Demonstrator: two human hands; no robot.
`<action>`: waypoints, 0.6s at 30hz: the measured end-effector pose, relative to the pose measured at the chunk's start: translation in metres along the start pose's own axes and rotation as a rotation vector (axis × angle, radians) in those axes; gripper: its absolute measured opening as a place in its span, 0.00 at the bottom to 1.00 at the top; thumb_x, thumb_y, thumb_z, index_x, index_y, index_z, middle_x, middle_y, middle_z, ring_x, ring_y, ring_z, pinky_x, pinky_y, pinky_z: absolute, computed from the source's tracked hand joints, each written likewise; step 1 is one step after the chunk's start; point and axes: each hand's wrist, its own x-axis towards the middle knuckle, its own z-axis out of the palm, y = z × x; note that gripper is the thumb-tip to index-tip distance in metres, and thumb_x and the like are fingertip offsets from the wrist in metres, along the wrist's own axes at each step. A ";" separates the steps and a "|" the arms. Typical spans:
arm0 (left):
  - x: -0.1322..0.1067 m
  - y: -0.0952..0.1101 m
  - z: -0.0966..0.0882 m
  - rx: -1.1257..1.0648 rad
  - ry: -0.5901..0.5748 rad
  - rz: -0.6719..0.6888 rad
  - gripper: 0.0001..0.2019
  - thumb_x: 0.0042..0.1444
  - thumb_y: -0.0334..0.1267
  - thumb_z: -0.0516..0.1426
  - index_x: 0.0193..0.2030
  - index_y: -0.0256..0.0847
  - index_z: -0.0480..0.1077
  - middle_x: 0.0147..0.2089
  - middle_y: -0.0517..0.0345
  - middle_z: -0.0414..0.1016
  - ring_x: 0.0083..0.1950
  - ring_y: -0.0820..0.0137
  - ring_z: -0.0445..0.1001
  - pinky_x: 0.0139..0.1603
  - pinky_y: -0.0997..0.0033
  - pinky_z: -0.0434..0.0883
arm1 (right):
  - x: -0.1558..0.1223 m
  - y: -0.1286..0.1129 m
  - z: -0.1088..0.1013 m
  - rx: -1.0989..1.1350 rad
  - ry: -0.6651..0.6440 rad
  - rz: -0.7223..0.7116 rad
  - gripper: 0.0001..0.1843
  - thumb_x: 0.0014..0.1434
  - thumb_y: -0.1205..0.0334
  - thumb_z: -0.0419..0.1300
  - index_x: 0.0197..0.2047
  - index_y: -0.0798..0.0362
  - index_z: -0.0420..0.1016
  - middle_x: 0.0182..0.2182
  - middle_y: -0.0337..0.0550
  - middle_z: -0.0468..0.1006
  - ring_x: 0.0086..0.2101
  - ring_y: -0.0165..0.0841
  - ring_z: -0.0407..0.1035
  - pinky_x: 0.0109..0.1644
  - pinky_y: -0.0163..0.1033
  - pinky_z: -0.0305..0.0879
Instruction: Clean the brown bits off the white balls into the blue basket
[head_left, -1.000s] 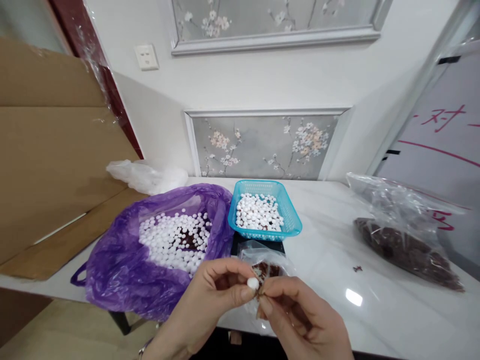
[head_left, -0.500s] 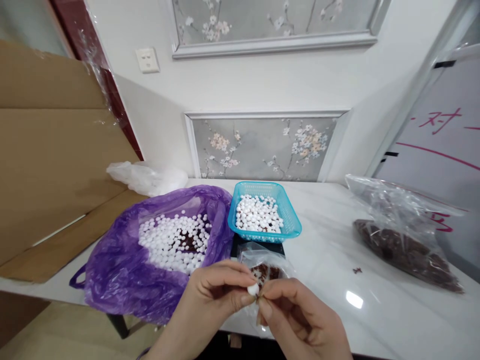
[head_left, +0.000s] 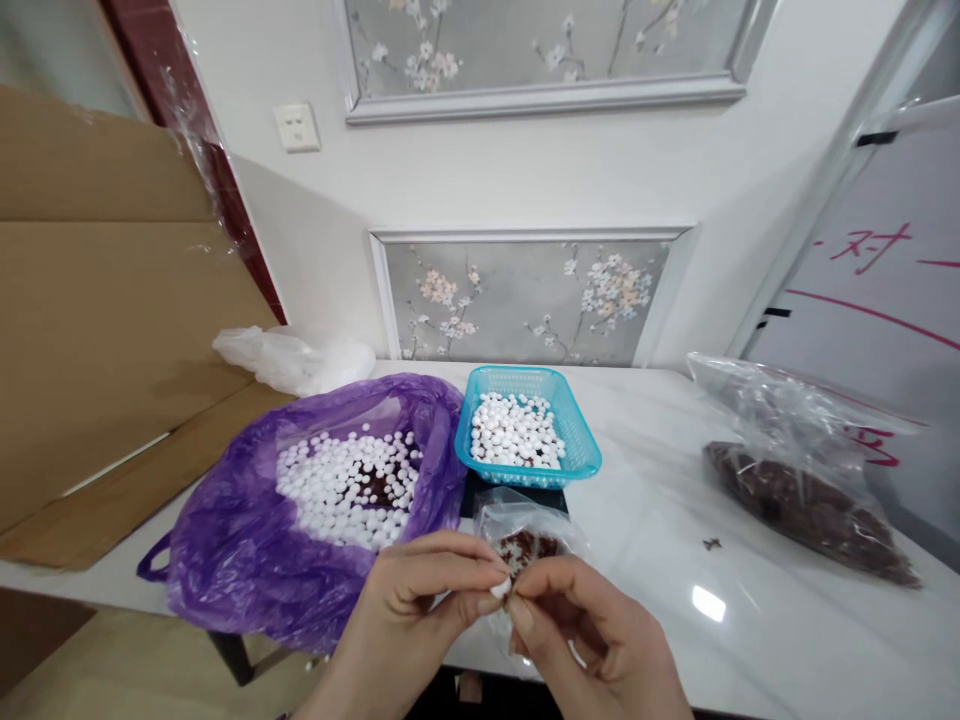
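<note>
My left hand (head_left: pixel 427 605) pinches a small white ball (head_left: pixel 500 588) between thumb and fingertips. Against the ball's right side, my right hand (head_left: pixel 592 630) has thumb and forefinger pressed on a tiny brownish piece, mostly hidden by the fingers. Just beyond both hands lies a clear plastic bag (head_left: pixel 559 530) holding small dark brown pieces (head_left: pixel 529 548). To the left, a purple plastic bag (head_left: pixel 255 530) lies spread wide, with many white balls and some brown bits inside. A blue basket (head_left: pixel 581 440) behind the hands holds more white balls.
On the right of the white table (head_left: pixel 637 520) rests a large clear bag of brown pieces (head_left: pixel 810 510), with a few loose brown bits (head_left: pixel 711 544) nearby. A cardboard box (head_left: pixel 112 330) stands at left. Crumpled white plastic (head_left: pixel 300 360) lies by the wall.
The fingers of my left hand have closed further over the white ball, so less of it shows. My right hand has shifted slightly left. The view has tilted up a little.
</note>
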 end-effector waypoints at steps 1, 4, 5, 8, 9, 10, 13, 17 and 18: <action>-0.001 -0.001 0.000 -0.005 -0.001 -0.002 0.06 0.50 0.34 0.66 0.31 0.51 0.84 0.35 0.53 0.81 0.35 0.64 0.79 0.36 0.72 0.74 | 0.001 0.001 0.000 -0.025 -0.016 -0.003 0.15 0.55 0.48 0.64 0.29 0.51 0.75 0.19 0.38 0.75 0.21 0.29 0.69 0.26 0.29 0.66; -0.003 -0.007 0.000 -0.055 -0.009 -0.024 0.05 0.51 0.33 0.65 0.32 0.49 0.83 0.36 0.53 0.80 0.37 0.65 0.77 0.39 0.73 0.72 | 0.004 0.004 -0.001 -0.094 -0.042 -0.016 0.14 0.56 0.49 0.63 0.30 0.51 0.75 0.20 0.38 0.75 0.21 0.30 0.69 0.27 0.30 0.66; -0.004 -0.009 0.000 -0.088 -0.023 -0.049 0.05 0.52 0.34 0.65 0.33 0.47 0.83 0.36 0.54 0.79 0.38 0.66 0.76 0.40 0.74 0.71 | 0.005 0.004 -0.002 -0.094 -0.041 -0.020 0.14 0.56 0.49 0.63 0.30 0.51 0.75 0.21 0.38 0.75 0.22 0.30 0.69 0.27 0.30 0.66; -0.006 -0.016 0.000 -0.270 -0.086 -0.149 0.05 0.53 0.36 0.65 0.37 0.45 0.81 0.39 0.55 0.76 0.39 0.69 0.73 0.40 0.75 0.69 | 0.007 -0.001 -0.011 -0.050 0.010 -0.027 0.13 0.54 0.50 0.65 0.31 0.51 0.75 0.24 0.38 0.77 0.24 0.30 0.70 0.28 0.29 0.67; -0.006 -0.018 0.000 -0.345 -0.100 -0.177 0.07 0.52 0.36 0.65 0.39 0.45 0.81 0.40 0.55 0.76 0.40 0.69 0.73 0.41 0.75 0.69 | 0.008 -0.002 -0.015 -0.049 0.038 -0.031 0.12 0.53 0.50 0.66 0.32 0.50 0.76 0.24 0.37 0.77 0.25 0.30 0.70 0.28 0.28 0.67; -0.006 -0.020 0.001 -0.414 -0.097 -0.199 0.09 0.51 0.36 0.66 0.41 0.45 0.81 0.41 0.55 0.76 0.41 0.68 0.73 0.42 0.76 0.69 | 0.009 -0.004 -0.019 -0.064 0.064 -0.035 0.12 0.54 0.50 0.66 0.32 0.50 0.76 0.23 0.37 0.76 0.25 0.30 0.70 0.29 0.28 0.67; -0.007 -0.022 0.007 -0.567 -0.014 -0.285 0.08 0.48 0.35 0.68 0.37 0.42 0.81 0.41 0.56 0.78 0.41 0.70 0.73 0.43 0.77 0.69 | 0.011 -0.003 -0.028 -0.148 0.128 -0.038 0.13 0.56 0.50 0.64 0.30 0.51 0.75 0.21 0.37 0.74 0.24 0.30 0.69 0.30 0.29 0.68; -0.011 -0.020 0.022 -0.791 0.076 -0.474 0.08 0.45 0.36 0.70 0.34 0.40 0.82 0.36 0.55 0.81 0.37 0.73 0.75 0.43 0.79 0.70 | 0.007 0.005 -0.022 -0.066 0.046 -0.043 0.11 0.59 0.52 0.62 0.37 0.51 0.77 0.23 0.38 0.76 0.26 0.32 0.71 0.32 0.31 0.71; -0.012 -0.019 0.026 -0.836 0.094 -0.498 0.09 0.45 0.36 0.70 0.35 0.40 0.81 0.34 0.56 0.81 0.37 0.74 0.76 0.43 0.79 0.70 | 0.006 0.007 -0.018 -0.040 0.012 -0.079 0.11 0.58 0.53 0.63 0.39 0.50 0.78 0.27 0.40 0.77 0.27 0.32 0.72 0.33 0.32 0.72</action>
